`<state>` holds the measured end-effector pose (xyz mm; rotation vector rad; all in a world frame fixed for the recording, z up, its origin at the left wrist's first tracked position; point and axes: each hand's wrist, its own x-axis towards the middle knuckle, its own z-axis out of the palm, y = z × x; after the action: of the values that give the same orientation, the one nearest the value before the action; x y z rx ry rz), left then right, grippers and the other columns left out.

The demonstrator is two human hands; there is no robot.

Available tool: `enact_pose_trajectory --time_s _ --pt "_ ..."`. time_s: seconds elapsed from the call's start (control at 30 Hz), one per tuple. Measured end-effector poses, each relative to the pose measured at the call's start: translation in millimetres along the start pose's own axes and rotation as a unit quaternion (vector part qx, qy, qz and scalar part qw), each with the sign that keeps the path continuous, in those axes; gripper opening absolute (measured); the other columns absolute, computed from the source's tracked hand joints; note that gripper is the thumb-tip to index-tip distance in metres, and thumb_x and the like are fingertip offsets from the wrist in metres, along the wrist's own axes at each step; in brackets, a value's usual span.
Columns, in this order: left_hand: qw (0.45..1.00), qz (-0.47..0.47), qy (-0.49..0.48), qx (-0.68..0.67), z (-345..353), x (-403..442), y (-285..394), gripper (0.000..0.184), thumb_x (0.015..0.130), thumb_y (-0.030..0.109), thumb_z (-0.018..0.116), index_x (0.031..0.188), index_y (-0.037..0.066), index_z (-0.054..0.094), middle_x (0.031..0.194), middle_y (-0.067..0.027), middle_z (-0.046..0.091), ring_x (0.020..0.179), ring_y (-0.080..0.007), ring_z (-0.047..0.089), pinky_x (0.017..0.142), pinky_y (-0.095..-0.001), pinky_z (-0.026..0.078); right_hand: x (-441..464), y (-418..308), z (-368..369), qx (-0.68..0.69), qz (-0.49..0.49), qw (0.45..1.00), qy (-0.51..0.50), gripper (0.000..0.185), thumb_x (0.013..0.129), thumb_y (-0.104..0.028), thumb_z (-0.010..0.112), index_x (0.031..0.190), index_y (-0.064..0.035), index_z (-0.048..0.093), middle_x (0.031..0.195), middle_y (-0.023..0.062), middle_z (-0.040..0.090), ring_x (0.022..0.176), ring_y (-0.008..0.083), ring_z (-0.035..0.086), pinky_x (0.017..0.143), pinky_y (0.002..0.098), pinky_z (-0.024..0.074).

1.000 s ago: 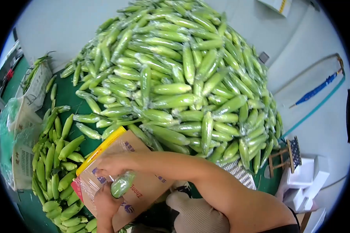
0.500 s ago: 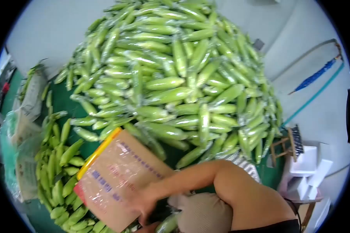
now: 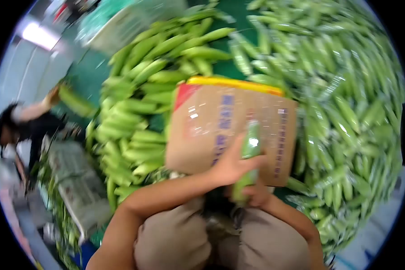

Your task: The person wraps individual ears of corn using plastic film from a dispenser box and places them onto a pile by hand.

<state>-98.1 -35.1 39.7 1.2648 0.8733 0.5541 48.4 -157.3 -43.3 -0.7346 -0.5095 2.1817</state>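
An ear of corn [image 3: 252, 143] in its green husk, shiny as if in clear film, stands nearly upright in front of me. My left hand [image 3: 235, 165] is wrapped around its middle. At its lower end, my right hand [image 3: 256, 194] closes on the ear; its fingers are partly hidden and blurred. Just behind both hands is a brown cardboard box [image 3: 193, 144] with blue printing, a red corner and a yellow far edge. My knees are below the hands.
Unwrapped corn ears [image 3: 130, 121] are heaped left of the box. A large pile of film-wrapped ears [image 3: 342, 112] fills the right. At far left, another person [image 3: 31, 121] holds an ear. A white crate [image 3: 130, 29] stands at the back, a pale bundle [image 3: 76, 180] nearer.
My view has swung left, so the wrapped pile now lies to the right and another person shows at left. The hands, low over the box before, now hold an ear up in front of it.
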Motion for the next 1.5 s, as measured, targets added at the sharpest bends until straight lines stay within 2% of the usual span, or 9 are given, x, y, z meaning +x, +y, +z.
enact_pose_trajectory --time_s 0.1,0.27,0.37,0.6,0.67,0.93,1.1,1.23,1.5 --pt "0.994 0.09 0.015 0.06 -37.7 0.8 -28.6 0.041 0.095 0.027 0.074 0.125 0.001 0.062 0.12 -0.0149 0.07 0.111 -0.0241 0.066 0.097 -0.0363 0.052 -41.6 -34.0 -28.4 0.255 -0.131 0.947 0.143 0.055 0.095 -0.035 0.067 0.136 -0.0012 0.055 0.113 0.0169 0.068 0.094 0.0314 0.072 0.073 0.0417 0.0622" --pt "0.816 0.049 0.457 0.351 -264.6 11.0 -100.3 0.032 0.082 0.003 0.066 0.114 0.005 0.066 0.108 -0.0141 0.068 0.099 -0.0331 0.066 0.088 -0.0429 0.053 -259.4 -274.6 -234.2 -0.06 -0.489 0.695 0.524 0.05 0.105 -0.033 0.056 0.144 -0.0034 0.049 0.133 0.013 0.058 0.112 0.0224 0.056 0.094 0.0348 0.0471" --pt "0.716 0.037 0.299 0.63 -373.5 4.5 -154.4 0.065 0.076 -0.001 0.064 0.14 0.013 0.056 0.139 -0.0104 0.057 0.123 -0.0348 0.055 0.102 -0.0467 0.048 -382.3 -394.1 -317.6 -0.054 -0.63 0.577 0.517 0.048 0.109 -0.024 0.049 0.15 0.0001 0.045 0.152 0.017 0.051 0.141 0.0243 0.046 0.12 0.039 0.0356" --pt "0.518 -0.061 0.236 0.82 -412.2 16.9 -139.9 0.055 0.088 0.015 0.063 0.142 0.019 0.053 0.138 -0.0064 0.058 0.132 -0.0277 0.052 0.116 -0.0522 0.037 -108.1 -175.0 -151.5 -0.345 -0.257 0.715 0.551 0.045 0.102 -0.023 0.06 0.144 -0.0073 0.055 0.125 0.0048 0.065 0.111 0.0147 0.061 0.102 0.0322 0.0464" --pt "0.565 -0.224 0.174 0.775 -384.9 16.7 -89.8 0.073 0.078 0.032 0.081 0.143 0.017 0.052 0.141 -0.0069 0.058 0.133 -0.0262 0.054 0.119 -0.0546 0.032 -72.8 -135.7 -110.4 -0.407 -0.211 0.772 0.44 0.054 0.088 -0.012 0.076 0.139 -0.006 0.059 0.119 0.0036 0.066 0.107 0.0148 0.061 0.095 0.0322 0.0497" --pt "0.914 0.178 0.313 0.189 -304.1 10.5 -46.0 0.066 0.074 0.009 0.087 0.132 0.002 0.058 0.113 -0.0124 0.064 0.107 -0.034 0.065 0.094 -0.0422 0.053 -15.4 -148.7 -65.9 -0.804 -0.166 0.523 0.229 0.047 0.082 -0.019 0.078 0.128 -0.0171 0.067 0.1 0.005 0.058 0.095 0.0285 0.058 0.087 0.0451 0.0454" --pt "0.769 0.244 0.025 0.59 -92.0 71.0 39.7 0.073 0.073 0.036 0.088 0.135 0.011 0.06 0.118 -0.0114 0.067 0.11 -0.033 0.064 0.095 -0.0469 0.051 2.7 -127.2 -95.1 -0.812 -0.287 0.471 0.19 0.015 0.092 -0.009 0.067 0.106 -0.0128 0.067 0.087 0.0063 0.061 0.084 0.0302 0.061 0.074 0.0437 0.0479" --pt "0.717 0.253 -0.02 0.649 -48.8 96.6 3.2 0.075 0.076 0.043 0.084 0.14 0.017 0.058 0.12 -0.006 0.068 0.113 -0.0287 0.063 0.096 -0.0449 0.051 -10.9 -104.0 -80.8 -0.572 -0.389 0.623 0.364 0.021 0.097 0.001 0.06 0.116 -0.0065 0.063 0.106 0.0132 0.069 0.09 0.0319 0.068 0.081 0.0352 0.0553" --pt "0.779 0.285 -0.108 0.548 -70.6 122.5 5.3 0.079 0.073 0.051 0.083 0.138 0.013 0.059 0.12 -0.0091 0.065 0.113 -0.0316 0.062 0.094 -0.0453 0.052 64.4 -149.0 -45.3 -0.827 -0.263 0.426 0.255 0.058 0.079 -0.043 0.081 0.121 -0.0077 0.06 0.113 0.0106 0.066 0.107 0.0317 0.063 0.09 0.0433 0.0515"
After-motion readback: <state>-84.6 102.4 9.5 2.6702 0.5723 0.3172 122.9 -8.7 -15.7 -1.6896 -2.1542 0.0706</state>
